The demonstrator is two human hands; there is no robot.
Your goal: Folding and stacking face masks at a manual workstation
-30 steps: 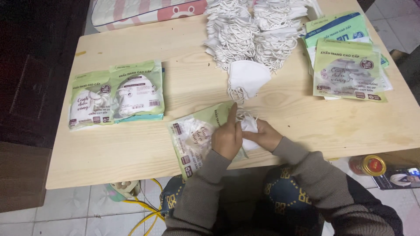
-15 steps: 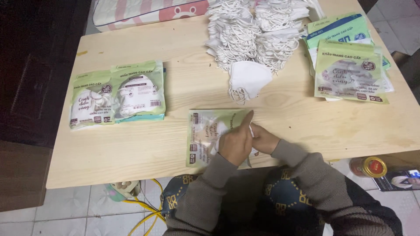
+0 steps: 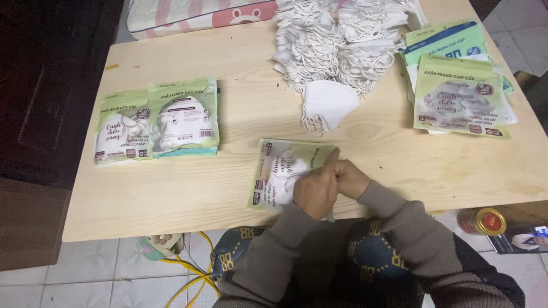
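A green and clear packet (image 3: 274,174) with a white mask inside lies flat near the front edge of the wooden table (image 3: 240,188). My left hand (image 3: 315,189) presses on its right half, fingers curled over the top edge. My right hand (image 3: 351,178) sits just right of it, touching the left hand and the packet's right edge. Whether either hand pinches the packet's opening is hidden. A single white mask (image 3: 326,104) lies a little beyond my hands.
Two filled packets (image 3: 157,121) lie at the table's left. A heap of white masks (image 3: 337,43) fills the far middle. A stack of empty packets (image 3: 461,94) lies at the right. A pink striped cushion (image 3: 194,12) sits behind; a red-lidded jar (image 3: 482,221) stands on the floor.
The packet has been turned from a tilted pose to lie flat and square on the table. Both hands shifted onto its right edge and moved closer together.
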